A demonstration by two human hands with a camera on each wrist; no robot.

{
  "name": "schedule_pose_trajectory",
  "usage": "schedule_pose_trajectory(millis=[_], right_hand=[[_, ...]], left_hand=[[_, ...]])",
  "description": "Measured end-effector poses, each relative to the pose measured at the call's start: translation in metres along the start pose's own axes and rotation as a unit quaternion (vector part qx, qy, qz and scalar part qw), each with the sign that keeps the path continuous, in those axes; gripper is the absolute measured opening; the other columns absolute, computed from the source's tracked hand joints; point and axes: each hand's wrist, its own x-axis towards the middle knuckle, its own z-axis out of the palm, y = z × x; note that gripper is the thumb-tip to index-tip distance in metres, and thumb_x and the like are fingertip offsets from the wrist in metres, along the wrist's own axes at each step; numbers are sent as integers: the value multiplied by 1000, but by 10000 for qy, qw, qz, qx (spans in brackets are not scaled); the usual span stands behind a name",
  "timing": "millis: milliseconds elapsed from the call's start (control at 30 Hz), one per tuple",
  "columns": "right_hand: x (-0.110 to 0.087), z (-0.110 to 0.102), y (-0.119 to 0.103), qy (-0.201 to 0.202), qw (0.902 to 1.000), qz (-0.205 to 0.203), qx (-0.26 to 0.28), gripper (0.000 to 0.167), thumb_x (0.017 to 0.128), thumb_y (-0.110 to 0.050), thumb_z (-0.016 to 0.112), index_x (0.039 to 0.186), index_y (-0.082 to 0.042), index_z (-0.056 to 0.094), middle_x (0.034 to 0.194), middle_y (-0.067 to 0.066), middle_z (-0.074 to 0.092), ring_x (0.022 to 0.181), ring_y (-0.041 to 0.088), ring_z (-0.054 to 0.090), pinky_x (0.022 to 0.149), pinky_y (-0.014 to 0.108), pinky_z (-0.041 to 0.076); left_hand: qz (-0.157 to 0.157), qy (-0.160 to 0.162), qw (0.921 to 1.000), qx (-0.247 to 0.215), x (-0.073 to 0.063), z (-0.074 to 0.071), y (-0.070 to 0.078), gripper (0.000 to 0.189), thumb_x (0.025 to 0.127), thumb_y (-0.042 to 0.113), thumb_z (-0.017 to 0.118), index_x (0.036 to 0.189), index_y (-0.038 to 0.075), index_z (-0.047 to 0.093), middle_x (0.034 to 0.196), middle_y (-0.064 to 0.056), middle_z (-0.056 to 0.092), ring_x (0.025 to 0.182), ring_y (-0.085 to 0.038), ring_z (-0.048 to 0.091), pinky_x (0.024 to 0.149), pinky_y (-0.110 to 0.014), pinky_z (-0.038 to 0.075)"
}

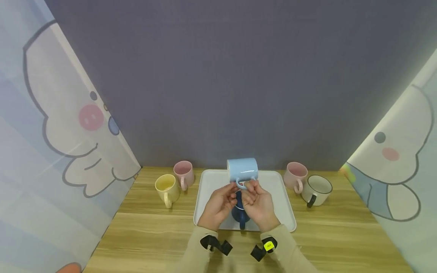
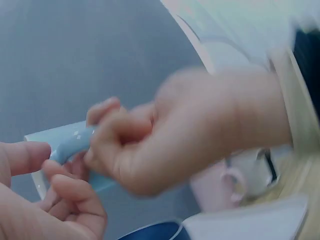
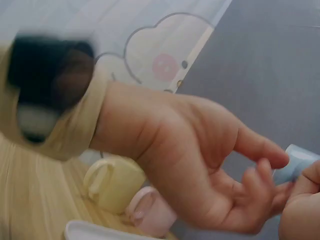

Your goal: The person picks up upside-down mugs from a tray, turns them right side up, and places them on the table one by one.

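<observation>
A light blue mug (image 1: 243,169) is held on its side above the tray, its mouth turned left and its handle toward me. My right hand (image 1: 261,204) grips the handle with curled fingers, seen best in the left wrist view. My left hand (image 1: 218,206) pinches the handle's left end between its fingertips. In the right wrist view only part of the light blue mug (image 3: 296,159) shows past my left hand (image 3: 185,155). Below and between both hands, a dark blue mug (image 1: 241,217) stands on the white tray (image 1: 280,204), partly hidden by the fingers.
Left of the tray stand a yellow mug (image 1: 167,188) and a pink mug (image 1: 184,173). On its right are another pink mug (image 1: 294,176) and a white mug (image 1: 318,189) with a black rim and handle. A grey wall (image 1: 239,83) rises behind the wooden table (image 1: 146,235).
</observation>
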Motion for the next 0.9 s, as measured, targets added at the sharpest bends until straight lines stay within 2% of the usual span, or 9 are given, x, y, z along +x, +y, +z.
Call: schedule_pose_trajectory(millis=[67,133,233,333,467,633,733,833,900], right_hand=[[-1,-2,2,-173,9995,132,-241,53,113,-35,13,89,-10,53,81,2,54,66,5,7,60,18,8],[-2,-4,3,-261,9987,222,-385,55,112,-36,11,90,-11,55,84,1,54,67,5,7,60,18,8],[-3,-7,4,-358,9973,284,-583,55,113,-35,10,91,-12,56,86,0,55,67,5,10,60,18,11],[-4,-10,5,-449,9957,341,-729,54,113,-34,9,93,-13,56,88,0,57,66,6,14,60,18,15],[-5,-12,4,-469,9951,423,-755,53,113,-33,8,96,-13,55,90,0,57,67,6,17,60,18,18],[-7,-13,2,-413,9953,616,-614,50,113,-30,6,101,-11,51,92,0,56,67,5,15,61,17,18],[-8,-11,-2,-404,9930,779,-792,48,113,-29,6,107,-10,50,94,0,57,66,5,16,60,15,21],[-10,-8,-9,-281,9843,969,-1448,46,114,-26,9,113,-10,52,100,-3,60,68,5,20,60,14,25],[-12,-5,-15,-65,9693,1008,-2243,44,114,-24,14,114,-10,55,100,-5,60,67,4,27,60,14,28]], left_hand=[[-193,-114,9983,-545,1,-1,1,18,108,14,49,97,10,63,90,4,63,64,1,46,58,-13,36],[-341,-198,9951,-905,1,0,1,20,110,13,44,97,10,59,87,5,60,59,3,43,56,-12,33],[-487,-303,9910,-1211,-1,0,1,23,111,13,41,98,9,59,85,5,60,55,2,41,54,-11,32],[-563,-599,9878,-1325,-3,-1,1,25,112,15,38,101,9,60,87,6,62,54,2,37,53,-11,29],[-580,-1051,9851,-1232,-6,-4,1,26,113,18,33,106,10,57,92,8,61,52,3,32,52,-12,26],[-488,-1296,9855,-978,-8,-7,1,23,113,19,32,110,11,53,94,9,58,52,2,28,52,-12,25],[-304,-1397,9866,-783,-10,-7,2,23,113,20,32,111,10,53,96,8,58,52,2,27,53,-13,26],[-88,-1492,9870,-592,-12,-7,3,25,113,20,32,110,10,54,95,8,59,52,1,27,53,-14,28],[44,-1580,9863,-472,-14,-9,5,26,113,20,32,109,10,55,93,9,59,52,0,27,54,-14,29]])
